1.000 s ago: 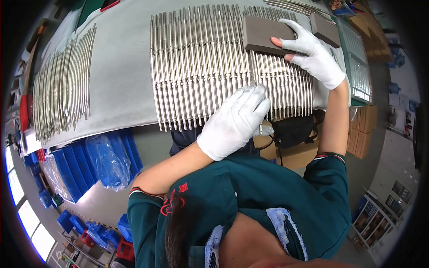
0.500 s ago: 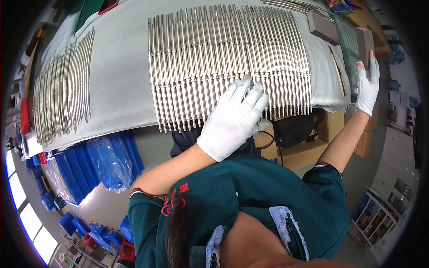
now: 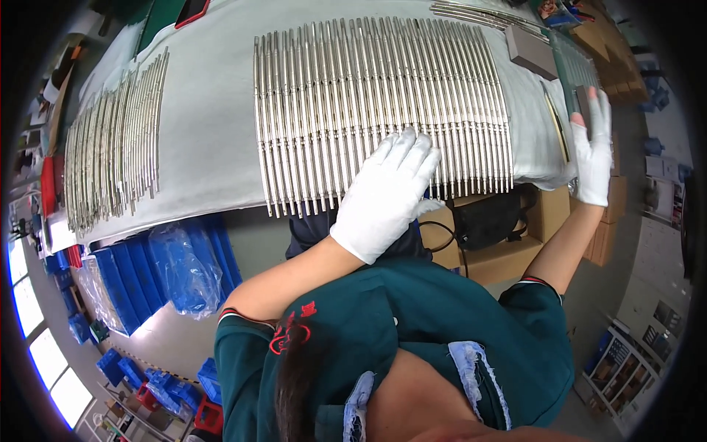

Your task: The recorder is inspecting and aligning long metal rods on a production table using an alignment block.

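Many slim silvery metal rods (image 3: 324,110) lie side by side in a wide row on a pale cloth-covered table (image 3: 210,125). My left hand (image 3: 390,195), in a white glove, rests flat over the near ends of the rods, right of the row's middle. Its fingers are stretched out and hold nothing. At the table's right edge, my right hand (image 3: 592,158), gloved with some bare fingertips, has its thumb and fingers about a grey block (image 3: 583,97). The hand hides much of that block.
A second group of thin rods (image 3: 118,144) lies at the left. Another grey block (image 3: 532,53) sits at the back right, near more rods (image 3: 486,16) and a greenish tray (image 3: 578,68). Blue bins (image 3: 132,276) and a cardboard box (image 3: 508,261) stand below the table's near edge.
My right hand has come slightly inward and nearer, and the grey block beside its fingers has shifted the same way. My left hand stays on the rods; the view has shifted a little.
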{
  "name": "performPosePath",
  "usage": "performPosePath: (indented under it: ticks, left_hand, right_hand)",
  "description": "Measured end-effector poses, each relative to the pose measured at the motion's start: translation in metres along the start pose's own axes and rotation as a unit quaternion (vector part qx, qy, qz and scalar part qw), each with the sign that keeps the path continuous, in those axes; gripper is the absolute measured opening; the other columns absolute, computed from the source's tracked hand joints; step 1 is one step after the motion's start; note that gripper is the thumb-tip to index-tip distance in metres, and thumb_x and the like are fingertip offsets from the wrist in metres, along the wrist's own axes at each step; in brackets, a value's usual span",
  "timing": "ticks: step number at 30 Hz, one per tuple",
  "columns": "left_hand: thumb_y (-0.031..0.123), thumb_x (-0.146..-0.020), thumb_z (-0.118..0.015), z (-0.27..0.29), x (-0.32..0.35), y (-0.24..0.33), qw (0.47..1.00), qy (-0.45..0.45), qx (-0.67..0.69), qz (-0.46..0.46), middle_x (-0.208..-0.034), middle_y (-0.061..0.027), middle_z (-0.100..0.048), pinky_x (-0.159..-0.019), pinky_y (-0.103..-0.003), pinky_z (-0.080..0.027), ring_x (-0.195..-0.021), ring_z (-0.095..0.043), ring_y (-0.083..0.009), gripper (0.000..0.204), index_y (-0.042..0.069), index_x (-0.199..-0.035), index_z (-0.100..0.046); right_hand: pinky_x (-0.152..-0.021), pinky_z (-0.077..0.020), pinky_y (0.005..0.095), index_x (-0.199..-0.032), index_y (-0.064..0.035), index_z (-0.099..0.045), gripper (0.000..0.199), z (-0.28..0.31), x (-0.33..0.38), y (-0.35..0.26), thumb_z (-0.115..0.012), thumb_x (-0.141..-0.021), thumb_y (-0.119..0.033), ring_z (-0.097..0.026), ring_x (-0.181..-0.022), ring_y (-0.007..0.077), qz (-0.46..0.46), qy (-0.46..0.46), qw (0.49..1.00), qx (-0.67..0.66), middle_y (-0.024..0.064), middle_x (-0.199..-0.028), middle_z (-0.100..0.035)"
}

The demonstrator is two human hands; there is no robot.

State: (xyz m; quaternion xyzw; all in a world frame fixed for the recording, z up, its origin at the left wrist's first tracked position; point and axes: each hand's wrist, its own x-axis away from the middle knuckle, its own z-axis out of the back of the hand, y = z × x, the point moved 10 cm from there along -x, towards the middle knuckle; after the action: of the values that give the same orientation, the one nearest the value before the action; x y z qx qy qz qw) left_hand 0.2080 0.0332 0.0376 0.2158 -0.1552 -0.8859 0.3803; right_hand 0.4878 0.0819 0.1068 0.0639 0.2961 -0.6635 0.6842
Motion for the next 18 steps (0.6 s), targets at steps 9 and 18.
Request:
performPosePath:
  ticks: [9, 18]
  left_hand:
    - [0.062, -0.061, -0.069, 0.044, 0.023, -0.049, 0.987, 0.004, -0.128, 0.096, -0.13, -0.0224, -0.05, -0.105, -0.059, -0.027, -0.127, -0.043, -0.04, 0.097, -0.004, -0.129, -0.047]
    - [0.061, -0.064, -0.069, 0.06, 0.058, -0.085, 0.986, -0.001, -0.122, 0.118, -0.135, -0.022, -0.046, -0.108, -0.057, -0.024, -0.129, -0.038, -0.044, 0.091, 0.009, -0.136, -0.048]
  right_hand:
    - [-0.113, -0.0211, 0.0519, -0.135, -0.001, -0.047, 0.081, -0.117, 0.077, -0.238, -0.05, -0.082, -0.062, -0.035, -0.134, 0.0404, 0.326, -0.311, 0.889, -0.081, 0.0225, -0.142, -0.041]
    - [-0.114, -0.021, 0.05, -0.137, -0.0049, -0.046, 0.091, -0.138, 0.079, -0.278, -0.064, -0.069, -0.063, -0.035, -0.135, 0.0353, 0.316, -0.325, 0.887, -0.093, 0.0166, -0.141, -0.044]
